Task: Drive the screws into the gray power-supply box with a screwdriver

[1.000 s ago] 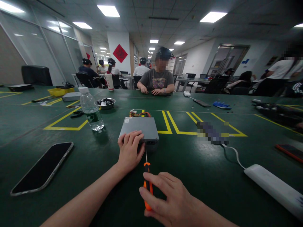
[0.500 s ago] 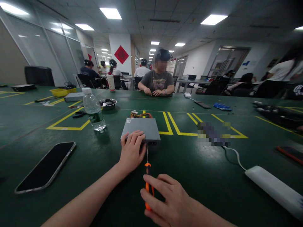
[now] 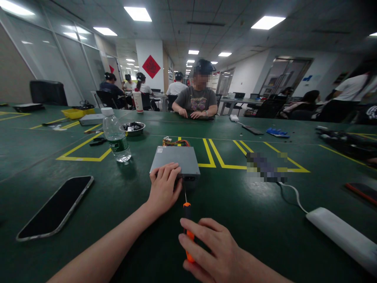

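A grey metal computer power supply [image 3: 176, 157] lies on the green table, its bundle of coloured wires [image 3: 176, 142] at the far side. My left hand [image 3: 165, 184] rests over its near left edge, fingers on top and thumb at the front face. In my right hand [image 3: 210, 247] is an orange and black screwdriver [image 3: 186, 212], gripped by the handle between fingers and thumb. Its thin shaft points away from me to the front face of the power supply, beside my left thumb. Whether the tip sits in a screw I cannot tell.
A water bottle [image 3: 116, 137] and a metal bowl of small dark parts [image 3: 134, 128] stand to the left. Nearer lies a phone [image 3: 57, 206]. On the right are a white power strip [image 3: 341, 236] and its cable. A person [image 3: 196, 98] sits opposite.
The screwdriver handle has shifted slightly to the right with my right hand and looks turned, showing more black. My left hand and the power supply have stayed put.
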A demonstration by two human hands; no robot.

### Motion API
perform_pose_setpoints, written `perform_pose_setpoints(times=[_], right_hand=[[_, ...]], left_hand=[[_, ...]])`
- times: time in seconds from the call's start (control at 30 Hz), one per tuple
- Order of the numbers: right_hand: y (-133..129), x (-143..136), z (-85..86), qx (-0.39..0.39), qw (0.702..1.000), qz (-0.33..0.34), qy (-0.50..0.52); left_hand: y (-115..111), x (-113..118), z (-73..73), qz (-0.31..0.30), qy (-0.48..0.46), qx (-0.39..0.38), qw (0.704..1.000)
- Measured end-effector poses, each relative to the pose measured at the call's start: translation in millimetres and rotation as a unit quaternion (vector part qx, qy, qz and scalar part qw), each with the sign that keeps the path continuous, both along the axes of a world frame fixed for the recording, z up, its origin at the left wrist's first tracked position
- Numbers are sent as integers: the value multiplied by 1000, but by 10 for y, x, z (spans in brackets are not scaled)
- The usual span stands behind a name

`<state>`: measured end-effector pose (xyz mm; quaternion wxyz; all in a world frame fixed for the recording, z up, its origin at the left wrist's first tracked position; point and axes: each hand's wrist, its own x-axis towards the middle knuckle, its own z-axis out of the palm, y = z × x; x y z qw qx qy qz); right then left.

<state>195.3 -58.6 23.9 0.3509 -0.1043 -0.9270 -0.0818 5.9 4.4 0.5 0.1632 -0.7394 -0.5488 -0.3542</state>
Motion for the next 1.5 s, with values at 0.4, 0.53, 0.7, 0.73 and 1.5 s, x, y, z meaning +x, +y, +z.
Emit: perform_pose_setpoints(times=[0.4, 0.53, 0.7, 0.73, 1.5], right_hand=[[-1, -33, 10, -17, 1000, -5, -16], [8, -22, -44, 3, 1000, -1, -3], [24, 2, -120, -21, 1000, -5, 17], [19, -2, -112, -26, 1000, -5, 8], [43, -24, -139, 9, 1000, 2, 25]], left_hand=[[-6, 1, -6, 4, 4, 0, 1000], [-6, 0, -11, 5, 4, 4, 1000], [1, 3, -6, 5, 3, 3, 1000], [2, 4, -5, 6, 3, 3, 1000], [6, 1, -12, 2, 3, 1, 1000]])
